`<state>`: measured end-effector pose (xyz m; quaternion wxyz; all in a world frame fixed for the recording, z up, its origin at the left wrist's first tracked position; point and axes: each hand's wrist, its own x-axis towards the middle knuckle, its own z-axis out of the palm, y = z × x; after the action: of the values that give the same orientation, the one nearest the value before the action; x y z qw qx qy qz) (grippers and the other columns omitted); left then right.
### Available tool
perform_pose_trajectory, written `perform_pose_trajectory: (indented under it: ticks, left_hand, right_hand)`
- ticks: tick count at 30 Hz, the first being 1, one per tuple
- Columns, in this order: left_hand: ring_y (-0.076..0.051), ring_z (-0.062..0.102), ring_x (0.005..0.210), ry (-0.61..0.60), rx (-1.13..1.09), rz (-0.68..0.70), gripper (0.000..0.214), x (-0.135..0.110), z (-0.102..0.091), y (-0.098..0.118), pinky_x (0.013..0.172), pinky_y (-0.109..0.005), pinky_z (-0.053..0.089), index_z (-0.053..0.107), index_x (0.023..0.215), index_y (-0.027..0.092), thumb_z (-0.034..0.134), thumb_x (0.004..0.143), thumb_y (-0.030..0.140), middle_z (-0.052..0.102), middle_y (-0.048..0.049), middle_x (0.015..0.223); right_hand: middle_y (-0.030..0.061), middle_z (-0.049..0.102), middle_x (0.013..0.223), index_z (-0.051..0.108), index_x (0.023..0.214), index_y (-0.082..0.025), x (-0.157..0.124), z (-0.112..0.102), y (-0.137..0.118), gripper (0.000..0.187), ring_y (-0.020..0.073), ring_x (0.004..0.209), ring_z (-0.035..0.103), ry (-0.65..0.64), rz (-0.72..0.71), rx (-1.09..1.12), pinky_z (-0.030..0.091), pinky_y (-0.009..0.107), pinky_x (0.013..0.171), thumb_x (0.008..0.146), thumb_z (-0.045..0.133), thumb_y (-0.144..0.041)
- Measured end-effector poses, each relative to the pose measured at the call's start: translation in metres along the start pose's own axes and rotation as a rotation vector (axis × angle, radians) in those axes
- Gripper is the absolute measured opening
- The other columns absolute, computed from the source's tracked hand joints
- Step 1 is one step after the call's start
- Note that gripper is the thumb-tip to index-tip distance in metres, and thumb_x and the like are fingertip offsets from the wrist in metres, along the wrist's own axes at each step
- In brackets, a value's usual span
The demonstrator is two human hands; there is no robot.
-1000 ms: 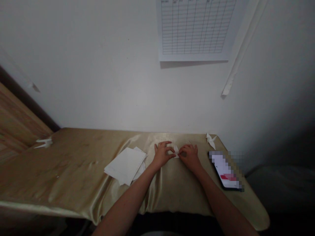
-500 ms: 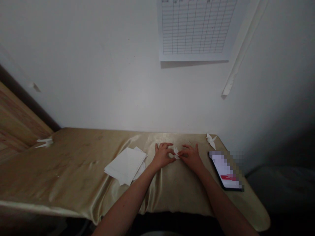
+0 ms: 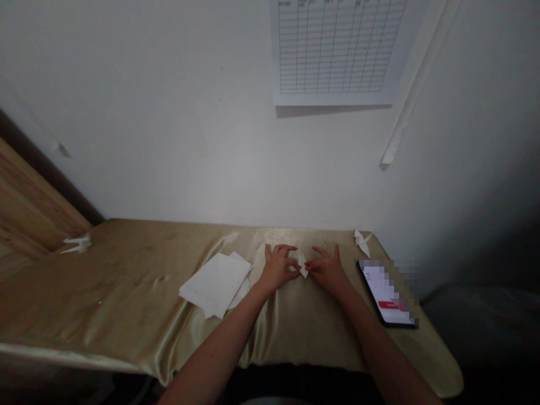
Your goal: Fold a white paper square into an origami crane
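Note:
A small folded white paper piece (image 3: 302, 264) lies on the gold satin cloth (image 3: 126, 298) that covers the table, held between both hands. My left hand (image 3: 278, 265) pinches its left side with curled fingers. From the right, my right hand (image 3: 329, 266) pinches the piece with thumb and forefinger while its other fingers spread outward. Both forearms reach in from the near edge.
A stack of white paper sheets (image 3: 217, 283) lies left of my hands. A phone (image 3: 386, 292) with a lit screen rests at the right. One folded paper crane (image 3: 361, 241) sits at the back right corner, another (image 3: 76, 244) at the far left. A grid chart (image 3: 337, 50) hangs on the wall.
My right hand's outer fingers have spread apart from a curled pose. The paper piece has shifted slightly between the fingertips. Everything else has stayed where it was.

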<state>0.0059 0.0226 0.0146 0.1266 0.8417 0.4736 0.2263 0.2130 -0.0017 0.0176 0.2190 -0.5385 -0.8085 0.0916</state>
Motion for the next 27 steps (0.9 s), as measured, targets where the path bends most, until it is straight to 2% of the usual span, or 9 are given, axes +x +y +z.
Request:
perform_pose_trajectory:
  ticks: [4,8,16,21,27]
  left_hand:
    - [-0.029,0.041,0.136,0.017,0.005,-0.011,0.016,-0.0009,0.0000,0.0019,0.117,-0.070,-0.006,0.077,0.090,0.035,0.083,0.075,0.035,0.057,0.0012,0.142]
    - [-0.029,0.040,0.136,-0.004,0.002,-0.009,0.011,-0.0010,-0.0004,0.0027,0.117,-0.070,-0.006,0.078,0.086,0.034,0.082,0.076,0.034,0.056,0.0015,0.142]
    - [-0.031,0.039,0.138,0.010,0.023,-0.007,0.018,-0.0030,-0.0026,0.0055,0.116,-0.071,-0.005,0.078,0.092,0.037,0.083,0.075,0.032,0.052,0.0002,0.146]
    - [-0.031,0.040,0.137,-0.007,0.040,-0.012,0.009,-0.0029,-0.0045,0.0077,0.117,-0.071,-0.004,0.079,0.086,0.036,0.080,0.078,0.032,0.053,0.0017,0.146]
    - [-0.031,0.039,0.137,-0.026,0.070,0.014,0.010,-0.0018,-0.0043,0.0075,0.116,-0.073,-0.005,0.079,0.086,0.037,0.080,0.078,0.032,0.051,0.0035,0.149]
  right_hand:
    - [-0.0003,0.077,0.106,0.077,0.094,-0.035,0.0002,-0.0009,0.0002,0.028,0.0271,0.139,0.046,-0.004,0.018,0.008,-0.015,0.071,0.115,0.088,0.054,-0.020]
    - [0.0014,0.076,0.112,0.077,0.096,-0.035,0.0012,0.0009,0.0015,0.031,0.0267,0.138,0.046,0.005,0.036,0.016,-0.017,0.071,0.114,0.088,0.053,-0.018]
    - [-0.0006,0.077,0.105,0.077,0.096,-0.036,0.0013,0.0025,0.0031,0.032,0.0267,0.141,0.043,-0.005,0.026,0.016,-0.018,0.073,0.112,0.087,0.054,-0.016]
    - [-0.0009,0.077,0.106,0.077,0.093,-0.035,0.0007,0.0009,0.0003,0.031,0.0276,0.142,0.042,0.002,0.008,-0.012,-0.016,0.075,0.111,0.087,0.053,-0.016]
    - [-0.0006,0.077,0.104,0.077,0.090,-0.035,0.0014,0.0023,0.0005,0.034,0.0277,0.141,0.043,0.010,0.010,-0.006,-0.019,0.074,0.110,0.088,0.050,-0.015]
